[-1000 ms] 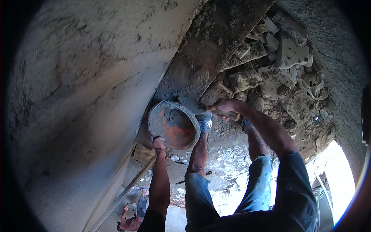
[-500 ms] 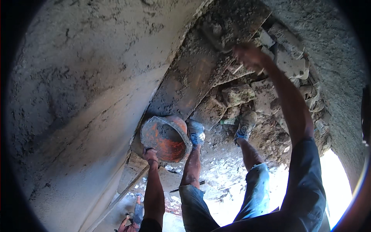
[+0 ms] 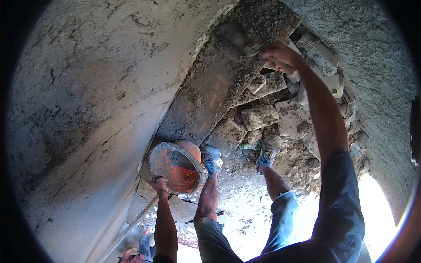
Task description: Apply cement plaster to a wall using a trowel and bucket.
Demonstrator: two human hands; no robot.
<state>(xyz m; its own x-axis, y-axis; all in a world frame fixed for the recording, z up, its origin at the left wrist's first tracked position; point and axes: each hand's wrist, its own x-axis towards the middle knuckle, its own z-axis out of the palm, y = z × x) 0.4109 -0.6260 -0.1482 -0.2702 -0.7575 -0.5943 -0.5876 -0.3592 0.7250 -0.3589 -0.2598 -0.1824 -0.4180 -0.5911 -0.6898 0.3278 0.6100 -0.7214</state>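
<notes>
Left hand closed on rim of tilted bucket, presumably to steady it; bucket by the near end of the smeared board, support unclear; right hand wrapped round handle of trowel, blurred blade toward board's far end, leaving fingers clear.

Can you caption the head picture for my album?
Left hand gripping a grimy orange bucket by its rim, right hand holding a blurred trowel.
</notes>
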